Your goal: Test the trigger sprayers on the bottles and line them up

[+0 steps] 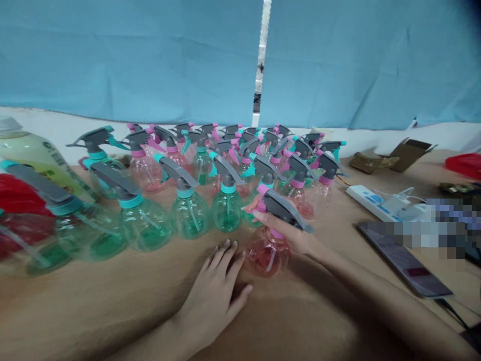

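Observation:
My right hand (287, 230) is wrapped round the neck and trigger of a pink spray bottle (266, 255), which stands on the wooden table near my left hand. The bottle is clear pink with a grey and pink spray head. Palm down on the tabletop, my left hand (212, 291) lies flat with its fingers spread, just left of that bottle and holding nothing. Beyond both hands stands a front row of green spray bottles, among them a green bottle (227, 209) and another green bottle (190, 216). Part of one green bottle is hidden behind my right hand.
Several more pink and green spray bottles crowd the back, including a pink bottle (145, 170). On the right lie a phone (406, 258), a white power strip (370, 200) with cables, and an opened cardboard box (409, 155). A large yellowish bottle (41, 160) stands far left.

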`<action>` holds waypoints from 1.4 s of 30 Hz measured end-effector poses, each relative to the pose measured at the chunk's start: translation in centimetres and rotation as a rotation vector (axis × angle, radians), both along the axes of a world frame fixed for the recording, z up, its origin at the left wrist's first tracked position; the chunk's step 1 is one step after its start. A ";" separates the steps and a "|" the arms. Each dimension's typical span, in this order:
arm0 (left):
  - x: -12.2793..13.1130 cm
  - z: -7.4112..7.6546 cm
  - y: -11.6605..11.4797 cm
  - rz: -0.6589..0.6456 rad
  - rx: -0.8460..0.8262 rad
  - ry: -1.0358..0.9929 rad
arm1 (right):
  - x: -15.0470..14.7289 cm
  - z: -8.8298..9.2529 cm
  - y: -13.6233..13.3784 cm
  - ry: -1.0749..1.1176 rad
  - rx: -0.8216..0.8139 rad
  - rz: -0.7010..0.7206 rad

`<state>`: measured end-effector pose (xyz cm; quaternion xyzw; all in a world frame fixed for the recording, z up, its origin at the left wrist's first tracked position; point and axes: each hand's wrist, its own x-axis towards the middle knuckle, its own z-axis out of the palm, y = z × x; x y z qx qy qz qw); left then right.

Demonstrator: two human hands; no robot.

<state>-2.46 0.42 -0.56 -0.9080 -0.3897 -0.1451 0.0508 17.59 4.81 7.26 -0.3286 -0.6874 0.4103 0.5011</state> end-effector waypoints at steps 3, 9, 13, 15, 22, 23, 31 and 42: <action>0.0 -0.1 0.0 0.001 -0.003 0.000 | -0.1 -0.2 -0.1 0.027 -0.007 -0.017; -0.1 -0.2 0.0 -0.003 0.001 -0.016 | 0.3 -0.8 0.0 0.011 -0.031 0.003; -0.1 -0.1 0.0 -0.004 -0.003 -0.007 | 0.3 -0.9 0.1 0.025 -0.032 0.013; -0.1 0.0 0.0 -0.002 -0.010 -0.003 | 0.2 -0.9 0.0 0.043 -0.029 0.011; 0.0 0.0 0.0 -0.002 -0.017 -0.010 | 0.1 -0.7 -0.1 0.036 -0.032 0.005; 0.0 -0.1 0.0 -0.001 -0.017 -0.009 | 0.2 -0.6 -0.1 0.024 -0.031 0.000; 0.0 -0.1 0.0 0.005 -0.016 0.004 | 0.1 -0.8 -0.1 0.049 -0.060 0.009; -0.1 0.2 -0.1 0.000 -0.027 0.010 | -0.1 -0.6 -0.1 0.066 -0.048 0.012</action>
